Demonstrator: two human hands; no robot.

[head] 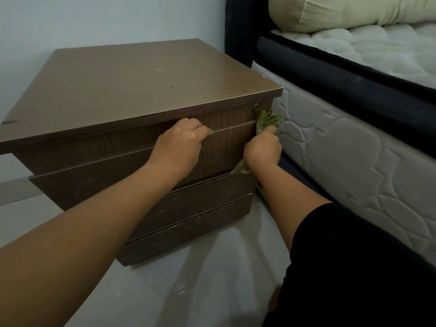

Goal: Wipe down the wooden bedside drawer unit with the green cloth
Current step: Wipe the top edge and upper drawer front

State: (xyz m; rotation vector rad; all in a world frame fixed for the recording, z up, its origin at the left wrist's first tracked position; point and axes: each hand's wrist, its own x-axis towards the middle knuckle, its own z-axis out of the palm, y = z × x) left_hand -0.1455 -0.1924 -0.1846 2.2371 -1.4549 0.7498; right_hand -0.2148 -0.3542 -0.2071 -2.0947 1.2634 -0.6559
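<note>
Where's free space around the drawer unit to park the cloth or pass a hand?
The drawer unit's top is bare from wall to front edge. Open floor lies below the drawers. Crowded: the slot between the unit and mattress, where the right hand grips the green cloth.

Pale wall [106, 20], glossy floor [200, 279], quilted mattress [354, 149], perhaps dim.

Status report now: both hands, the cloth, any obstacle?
Left hand grips top drawer edge. Right hand holds green cloth at drawer unit right front corner. Mattress close beside.
</note>
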